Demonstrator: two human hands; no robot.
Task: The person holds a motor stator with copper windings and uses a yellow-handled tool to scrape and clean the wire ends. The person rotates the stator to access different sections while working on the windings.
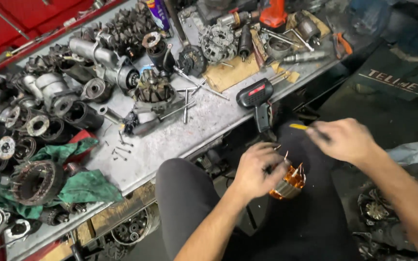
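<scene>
A: Nearest first. What's on the lap?

B: Person seated, dark trousers. Left hand (257, 169) curled over a copper-wound stator coil (289, 182), fingers closed on its upper rim. Coil sits on the right thigh, just below and right of that hand, wire ends sticking up beside the knuckles.

A: And the other hand?

B: Right hand (347, 140) up and right of the coil, near but not touching it. Fist closed round a slim tool with a yellow handle (300, 127); the yellow end pokes out leftward. The tool's working end is hidden, can't tell its kind.

A: Gap between the hands?

B: Small. Coil lies between them, lower, firmly under the left.

A: Next out?

B: Bench edge. A black handheld power tool with a red panel (257, 99) lies at the metal workbench (170, 145) rim, its grip hanging over toward the knees. Loose screws (120, 147) scattered on bare metal to the left.

A: Further left?

B: A green rag (81, 186) with a dark round stator ring (37, 181) lying on it. Beyond, a crowd of starter motors and housings (73, 82).

A: Middle of the bench?

B: A rotor with fan blades (153, 89), long bolts (186, 104) beside it.

A: Far side?

B: Cardboard sheet (231, 72) under an alternator housing (217, 41). A red toolbox lid (20, 24) at the far left corner.
</scene>
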